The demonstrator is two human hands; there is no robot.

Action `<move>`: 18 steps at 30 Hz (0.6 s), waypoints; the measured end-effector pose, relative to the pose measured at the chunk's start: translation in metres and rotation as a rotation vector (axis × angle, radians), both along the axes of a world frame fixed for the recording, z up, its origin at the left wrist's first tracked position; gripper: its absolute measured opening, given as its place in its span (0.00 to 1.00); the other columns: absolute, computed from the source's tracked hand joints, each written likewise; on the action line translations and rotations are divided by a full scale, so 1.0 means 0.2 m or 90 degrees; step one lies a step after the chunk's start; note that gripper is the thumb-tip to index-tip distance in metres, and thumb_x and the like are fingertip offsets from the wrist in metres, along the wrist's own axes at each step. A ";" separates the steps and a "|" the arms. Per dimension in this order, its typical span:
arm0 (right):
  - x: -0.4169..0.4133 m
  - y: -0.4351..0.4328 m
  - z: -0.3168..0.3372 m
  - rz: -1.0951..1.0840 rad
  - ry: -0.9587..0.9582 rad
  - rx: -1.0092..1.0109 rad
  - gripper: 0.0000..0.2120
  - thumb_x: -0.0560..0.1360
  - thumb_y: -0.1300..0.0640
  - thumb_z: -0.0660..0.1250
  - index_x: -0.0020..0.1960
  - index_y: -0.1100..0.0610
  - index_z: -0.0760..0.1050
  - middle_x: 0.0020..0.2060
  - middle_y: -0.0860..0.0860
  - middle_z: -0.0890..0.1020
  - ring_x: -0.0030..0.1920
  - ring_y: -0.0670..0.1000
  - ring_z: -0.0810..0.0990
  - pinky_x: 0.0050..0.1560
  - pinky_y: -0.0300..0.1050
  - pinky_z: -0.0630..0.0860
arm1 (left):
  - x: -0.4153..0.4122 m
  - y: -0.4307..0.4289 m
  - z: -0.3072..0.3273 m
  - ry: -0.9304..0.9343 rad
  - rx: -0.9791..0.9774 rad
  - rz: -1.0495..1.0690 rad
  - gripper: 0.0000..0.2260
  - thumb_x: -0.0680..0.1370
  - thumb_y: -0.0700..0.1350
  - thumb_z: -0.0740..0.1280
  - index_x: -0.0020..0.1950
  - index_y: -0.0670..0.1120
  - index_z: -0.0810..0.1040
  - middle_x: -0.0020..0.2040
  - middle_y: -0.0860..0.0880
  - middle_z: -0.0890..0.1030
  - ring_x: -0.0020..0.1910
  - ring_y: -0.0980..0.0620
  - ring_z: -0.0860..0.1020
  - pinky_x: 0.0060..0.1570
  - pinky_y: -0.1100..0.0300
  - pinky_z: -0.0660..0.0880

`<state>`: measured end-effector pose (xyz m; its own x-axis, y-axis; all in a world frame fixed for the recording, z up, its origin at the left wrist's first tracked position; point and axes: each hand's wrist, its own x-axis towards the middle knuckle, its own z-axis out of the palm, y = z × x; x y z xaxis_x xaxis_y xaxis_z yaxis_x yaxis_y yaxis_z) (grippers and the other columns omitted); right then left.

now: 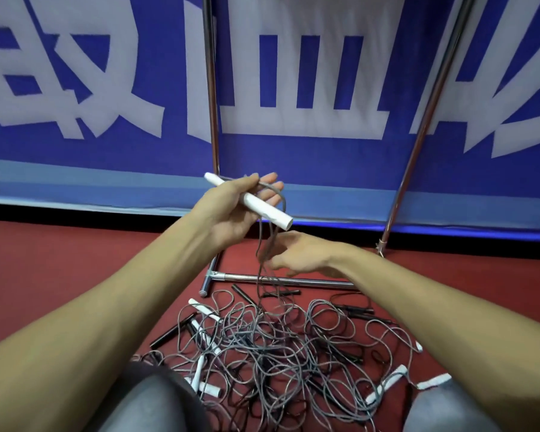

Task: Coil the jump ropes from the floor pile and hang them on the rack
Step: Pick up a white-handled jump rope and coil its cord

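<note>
1. Knees (156,400) in grey fabric sit at the bottom edge, w/ both my bare forearms reaching fwd over them.
2. Just past the knees, the pile (278,347) of jump ropes lies on the red floor (60,260), btwn me and the rack's low bar. Grey cords are tangled, w/ white and black handles poking out round the edges.
3. Above it my left grip (234,210) is raised and clamped on a white handle (250,202). Thumb pins it across the palm, fingers fairly straight beneath. It's tilted, far end up-left, near end down-right.
4. Its grey cord (264,244) loops over my left fingers, then hangs in a few strands down into the pile.
5. Lower down, my right grip (303,255) is just beside the hanging strands, fingertips at them. It's blurred, so I can't tell if it's pinching the cord or apart.
6. Rack (211,88) stands behind the pile: two chrome uprights plus a chrome bar low along the floor.
7. Behind the rack is a blue banner (106,145) w/ big white characters.
</note>
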<state>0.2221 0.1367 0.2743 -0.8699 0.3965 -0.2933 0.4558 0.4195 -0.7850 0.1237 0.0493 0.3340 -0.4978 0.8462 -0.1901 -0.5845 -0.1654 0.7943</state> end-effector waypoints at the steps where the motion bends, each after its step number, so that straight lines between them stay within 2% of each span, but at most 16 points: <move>1: 0.00 0.01 0.00 0.010 -0.016 -0.011 0.05 0.77 0.66 0.63 0.49 0.57 0.73 0.41 0.57 0.75 0.37 0.51 0.71 0.35 0.42 0.67 | -0.01 0.00 0.00 0.004 0.018 0.010 0.10 0.83 0.38 0.57 0.49 0.35 0.75 0.47 0.44 0.82 0.48 0.48 0.81 0.48 0.55 0.80; 3: 0.02 0.02 0.00 -0.013 -0.021 -0.032 0.06 0.79 0.65 0.60 0.44 0.58 0.71 0.38 0.56 0.76 0.34 0.52 0.74 0.35 0.43 0.73 | -0.05 0.01 -0.02 0.069 0.014 0.055 0.09 0.83 0.39 0.58 0.56 0.34 0.74 0.50 0.43 0.82 0.44 0.50 0.82 0.44 0.59 0.81; 4: 0.03 0.04 0.01 -0.051 -0.001 -0.035 0.08 0.81 0.64 0.58 0.43 0.58 0.70 0.39 0.55 0.79 0.35 0.53 0.77 0.36 0.44 0.78 | -0.07 0.01 -0.05 0.156 -0.029 0.081 0.09 0.83 0.39 0.59 0.58 0.35 0.74 0.51 0.42 0.82 0.43 0.51 0.82 0.43 0.59 0.81; 6: 0.06 0.08 0.06 -0.158 0.089 -0.062 0.09 0.82 0.62 0.56 0.44 0.57 0.69 0.39 0.55 0.81 0.34 0.54 0.82 0.36 0.45 0.81 | -0.11 0.01 -0.12 0.384 -0.162 0.097 0.06 0.81 0.40 0.63 0.54 0.38 0.77 0.49 0.41 0.82 0.43 0.51 0.81 0.42 0.59 0.76; 8: 0.10 0.13 0.11 -0.254 0.185 -0.133 0.09 0.83 0.62 0.55 0.45 0.58 0.68 0.39 0.57 0.81 0.33 0.56 0.82 0.34 0.47 0.82 | -0.12 0.00 -0.18 0.481 -0.259 0.014 0.06 0.81 0.41 0.65 0.49 0.39 0.78 0.48 0.41 0.82 0.44 0.49 0.81 0.44 0.57 0.72; 10: 0.15 0.16 0.16 -0.286 0.231 -0.208 0.08 0.82 0.64 0.56 0.45 0.60 0.69 0.38 0.59 0.81 0.33 0.58 0.83 0.35 0.49 0.83 | -0.12 -0.01 -0.24 0.486 -0.316 -0.081 0.08 0.81 0.43 0.64 0.49 0.39 0.78 0.48 0.43 0.83 0.44 0.48 0.81 0.46 0.56 0.73; 13: 0.18 0.17 0.19 -0.314 0.305 -0.320 0.08 0.82 0.65 0.56 0.44 0.61 0.70 0.34 0.57 0.81 0.30 0.57 0.82 0.31 0.48 0.82 | -0.10 0.01 -0.29 0.545 -0.347 -0.154 0.08 0.82 0.43 0.63 0.50 0.39 0.77 0.46 0.44 0.83 0.42 0.47 0.83 0.41 0.57 0.74; 16: 0.19 0.19 0.23 -0.337 0.413 -0.401 0.09 0.82 0.65 0.56 0.44 0.61 0.70 0.37 0.57 0.78 0.27 0.53 0.82 0.26 0.42 0.79 | -0.03 0.01 -0.35 0.835 -0.422 -0.321 0.08 0.81 0.44 0.65 0.45 0.40 0.78 0.37 0.48 0.78 0.33 0.54 0.74 0.37 0.60 0.70; 17: 0.20 0.19 0.24 -0.330 0.421 -0.400 0.09 0.82 0.65 0.56 0.45 0.61 0.70 0.37 0.57 0.78 0.26 0.52 0.82 0.26 0.41 0.78 | 0.00 0.01 -0.37 0.907 -0.423 -0.391 0.09 0.80 0.44 0.65 0.45 0.40 0.78 0.37 0.50 0.75 0.33 0.55 0.71 0.38 0.60 0.71; 18: 0.20 0.19 0.24 -0.320 0.416 -0.392 0.08 0.82 0.65 0.56 0.45 0.61 0.70 0.36 0.57 0.78 0.26 0.51 0.81 0.25 0.39 0.77 | 0.03 0.01 -0.40 0.920 -0.401 -0.457 0.10 0.80 0.45 0.65 0.50 0.38 0.77 0.39 0.50 0.75 0.36 0.55 0.71 0.43 0.58 0.74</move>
